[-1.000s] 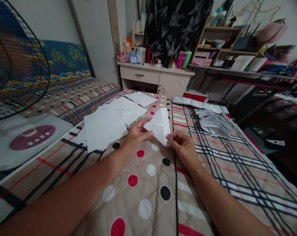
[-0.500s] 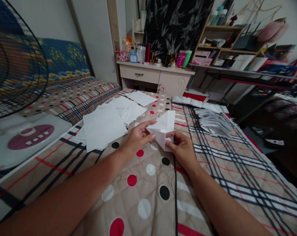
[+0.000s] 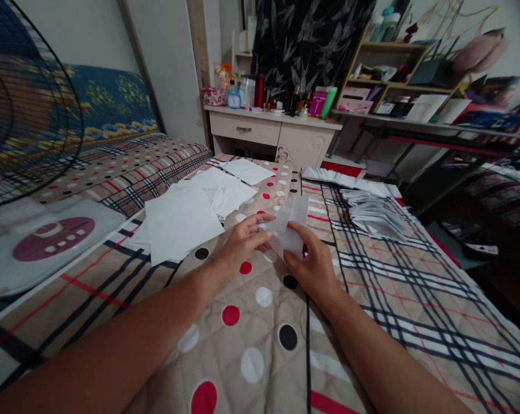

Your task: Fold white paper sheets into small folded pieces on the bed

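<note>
Head view: we have both hands on a folded white paper (image 3: 288, 227), held just above the quilt (image 3: 260, 345) near the seam between its dotted and plaid parts. Our left hand (image 3: 242, 241) pinches the paper's left edge w/ thumb and fingers, and our right hand (image 3: 312, 267) is closed on the lower right part, fingers curled over it. The paper looks blurred, so we can't tell exactly where the creases run. Risk as we judge it: the quilt is soft and padded, so pressing a fold against it could give a crooked or weak crease. W/ both grips this close together, a tug in opposite directions could tear or crumple the thin sheet. The loose sheets (image 3: 186, 215) lie just left of our left hand, and a wide elbow move could scatter them. The stack of folded pieces (image 3: 374, 215) sits to the right, near enough that a careless sweep of the right arm could knock it over.
</note>
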Motion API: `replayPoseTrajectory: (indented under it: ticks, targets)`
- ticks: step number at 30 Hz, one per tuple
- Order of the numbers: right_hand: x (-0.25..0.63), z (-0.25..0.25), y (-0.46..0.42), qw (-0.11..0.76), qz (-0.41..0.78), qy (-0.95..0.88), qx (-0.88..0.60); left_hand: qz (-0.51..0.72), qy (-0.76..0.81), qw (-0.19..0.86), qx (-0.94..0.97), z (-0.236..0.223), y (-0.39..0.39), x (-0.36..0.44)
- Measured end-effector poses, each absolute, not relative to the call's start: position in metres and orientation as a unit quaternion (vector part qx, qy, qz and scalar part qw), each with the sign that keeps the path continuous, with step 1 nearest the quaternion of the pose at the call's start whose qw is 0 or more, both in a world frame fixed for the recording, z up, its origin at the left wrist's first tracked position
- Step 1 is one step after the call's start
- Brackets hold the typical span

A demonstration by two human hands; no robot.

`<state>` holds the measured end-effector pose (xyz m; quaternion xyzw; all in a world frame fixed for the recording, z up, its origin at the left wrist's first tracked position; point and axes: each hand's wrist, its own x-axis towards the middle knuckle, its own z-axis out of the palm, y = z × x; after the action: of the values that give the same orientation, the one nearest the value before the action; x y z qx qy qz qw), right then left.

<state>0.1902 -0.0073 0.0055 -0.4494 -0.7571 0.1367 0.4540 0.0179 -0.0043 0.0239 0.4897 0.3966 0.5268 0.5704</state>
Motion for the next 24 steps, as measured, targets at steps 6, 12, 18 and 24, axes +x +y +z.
replayPoseTrajectory:
  ticks: [6,12,18,24]
  targets:
    - [0.189,0.007,-0.011,0.390,0.124,-0.808,-0.425,0.556,0.412,0.515,0.505,0.023,-0.004,0.023]
    - [0.188,0.009,-0.012,0.445,0.218,-0.749,-0.441,0.544,0.385,0.531,0.523,0.014,-0.001,0.023]
    - [0.193,0.006,-0.002,0.522,0.398,-0.584,-0.477,0.548,0.363,0.567,0.497,0.013,0.001,0.021]
    - [0.191,0.004,0.001,0.537,0.507,-0.494,-0.459,0.588,0.379,0.532,0.477,0.013,0.003,0.018]
